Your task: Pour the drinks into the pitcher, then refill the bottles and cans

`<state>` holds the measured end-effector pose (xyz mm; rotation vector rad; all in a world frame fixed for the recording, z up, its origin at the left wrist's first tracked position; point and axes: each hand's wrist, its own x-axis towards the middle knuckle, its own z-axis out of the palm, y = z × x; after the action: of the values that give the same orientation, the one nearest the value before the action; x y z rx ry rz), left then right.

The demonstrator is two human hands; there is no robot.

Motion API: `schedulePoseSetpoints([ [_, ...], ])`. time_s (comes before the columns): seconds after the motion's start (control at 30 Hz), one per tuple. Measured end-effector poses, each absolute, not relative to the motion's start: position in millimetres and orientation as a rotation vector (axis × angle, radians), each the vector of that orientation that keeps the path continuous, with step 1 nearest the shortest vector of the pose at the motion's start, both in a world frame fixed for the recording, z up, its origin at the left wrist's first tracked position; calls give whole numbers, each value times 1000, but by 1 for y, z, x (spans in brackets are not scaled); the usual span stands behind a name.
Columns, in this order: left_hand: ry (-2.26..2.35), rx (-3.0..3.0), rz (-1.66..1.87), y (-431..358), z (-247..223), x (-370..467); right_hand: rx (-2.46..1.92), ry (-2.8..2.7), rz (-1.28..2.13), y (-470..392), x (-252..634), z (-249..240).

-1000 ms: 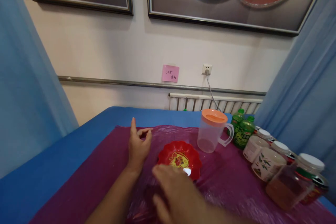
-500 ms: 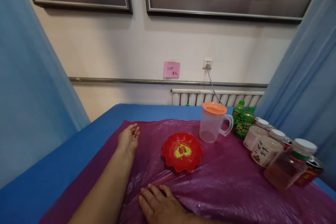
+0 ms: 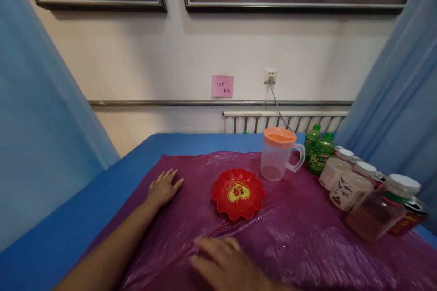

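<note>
A purple plastic sheet (image 3: 191, 218) with creases covers much of the blue surface. My left hand (image 3: 164, 186) lies palm down on its left part, fingers spread, holding nothing. Nearer to me is my right hand (image 3: 221, 259), slightly blurred, its fingers stretched out over the sheet; whether it touches the plastic I cannot tell. Between and beyond both hands sits a red scalloped plate (image 3: 221, 191) with a yellow heart-shaped print. Behind it to the right stands a clear pitcher (image 3: 273, 163) with an orange lid, apart from either hand.
Along the right side stand green bottles (image 3: 321, 154), several white-lidded jars (image 3: 351, 188), a jar of reddish liquid (image 3: 378, 213) and a dark red can (image 3: 409, 218). Blue curtains (image 3: 44, 100) hang at both sides. A radiator (image 3: 252, 122) lines the wall behind.
My left hand has turned from its side to palm down and spread its fingers on the sheet. My right hand has shifted slightly right. The view has tilted a little.
</note>
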<state>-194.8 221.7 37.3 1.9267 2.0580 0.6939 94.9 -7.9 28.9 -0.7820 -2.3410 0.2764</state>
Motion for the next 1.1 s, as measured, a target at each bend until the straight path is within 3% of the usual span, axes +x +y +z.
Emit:
schedulePoseSetpoints([
  [0.17, 2130, 2102, 342, 251, 29, -201, -1279, -1457, 90, 26, 201, 50],
  [0.3, 2148, 2187, 199, 273, 30, -204, -1522, -1015, 175, 76, 278, 61],
  [0.73, 2142, 2256, 205, 293, 29, -205, -1579, -1083, 355, 171, 311, 70],
  [0.93, 2143, 2258, 242, 301, 51, -194, -1586, -1072, 244, 161, 322, 85],
  [1.1, 1739, 2491, 222, 320, 59, -134, -1618, -1054, 179, 124, 328, 96],
])
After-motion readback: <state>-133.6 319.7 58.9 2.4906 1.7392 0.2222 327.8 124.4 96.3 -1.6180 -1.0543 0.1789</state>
